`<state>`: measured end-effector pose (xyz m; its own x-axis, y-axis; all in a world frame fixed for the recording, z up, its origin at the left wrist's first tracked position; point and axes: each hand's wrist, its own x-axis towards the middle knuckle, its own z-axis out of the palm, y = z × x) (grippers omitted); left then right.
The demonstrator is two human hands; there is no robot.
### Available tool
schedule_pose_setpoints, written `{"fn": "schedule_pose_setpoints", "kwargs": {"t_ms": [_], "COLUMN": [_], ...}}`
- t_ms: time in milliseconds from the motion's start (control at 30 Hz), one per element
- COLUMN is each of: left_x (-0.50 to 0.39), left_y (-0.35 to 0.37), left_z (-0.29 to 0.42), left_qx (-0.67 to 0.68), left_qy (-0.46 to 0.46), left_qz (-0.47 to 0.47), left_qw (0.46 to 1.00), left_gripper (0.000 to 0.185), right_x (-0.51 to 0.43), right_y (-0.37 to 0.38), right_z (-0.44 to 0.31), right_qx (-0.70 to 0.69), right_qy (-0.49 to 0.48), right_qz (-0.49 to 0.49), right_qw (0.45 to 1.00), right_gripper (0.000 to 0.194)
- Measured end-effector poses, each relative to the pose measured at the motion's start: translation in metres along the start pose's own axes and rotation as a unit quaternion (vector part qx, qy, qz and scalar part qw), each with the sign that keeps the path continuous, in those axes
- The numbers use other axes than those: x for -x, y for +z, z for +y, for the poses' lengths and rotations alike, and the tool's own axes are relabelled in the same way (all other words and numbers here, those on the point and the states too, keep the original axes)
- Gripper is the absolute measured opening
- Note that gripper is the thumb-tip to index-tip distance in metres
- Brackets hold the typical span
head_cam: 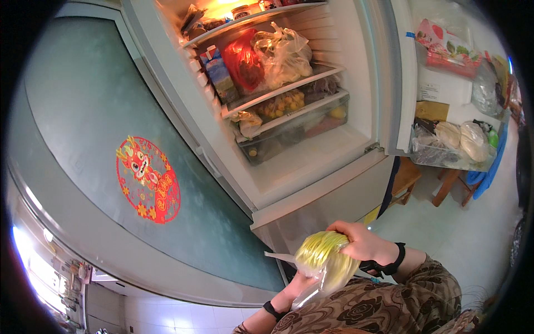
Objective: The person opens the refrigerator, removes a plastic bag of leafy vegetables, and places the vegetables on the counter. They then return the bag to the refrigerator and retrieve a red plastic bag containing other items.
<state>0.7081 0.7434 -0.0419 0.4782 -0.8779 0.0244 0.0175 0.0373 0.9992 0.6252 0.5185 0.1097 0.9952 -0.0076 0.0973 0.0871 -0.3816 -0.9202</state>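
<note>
Close to my body, both hands hold a yellow-green leafy vegetable in clear plastic (327, 254), which looks like a napa cabbage. My right hand (362, 241) grips it from the upper right. Its lower left side rests against my left hand (303, 284), whose fingers are partly hidden behind the plastic. A loose end of the wrap sticks out to the left. Beyond my hands stands an open refrigerator (317, 167). On its shelf are a blue carton (219, 75), a red plastic bag (246, 62) and a knotted clear bag (283, 54).
Transparent drawers (292, 133) with bagged food sit low in the refrigerator. Its door (394, 83) is swung out to the right, with packed door bins (454, 146). A wooden stool (404, 179) stands beneath the door. At left is a frosted glass panel (83, 104) with a red round sticker (148, 179).
</note>
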Motion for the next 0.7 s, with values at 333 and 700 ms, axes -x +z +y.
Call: {"fn": "schedule_pose_setpoints", "kwargs": {"t_ms": [333,700], "left_x": [-0.111,-0.213], "left_y": [-0.028,-0.077], "left_z": [0.067,0.207], "left_qx": [-0.070,0.254], "left_qy": [0.101,0.139], "left_qz": [-0.032,0.184], "left_qw": [0.992,0.940], "left_gripper": [0.051,0.036], "right_x": [-0.077,-0.150], "right_y": [-0.074,-0.115], "right_z": [-0.038,-0.067], "right_qx": [0.073,0.614], "right_qy": [-0.158,-0.463], "right_qz": [-0.047,0.124], "right_qw": [0.984,0.627], "right_gripper": [0.059,0.051]}}
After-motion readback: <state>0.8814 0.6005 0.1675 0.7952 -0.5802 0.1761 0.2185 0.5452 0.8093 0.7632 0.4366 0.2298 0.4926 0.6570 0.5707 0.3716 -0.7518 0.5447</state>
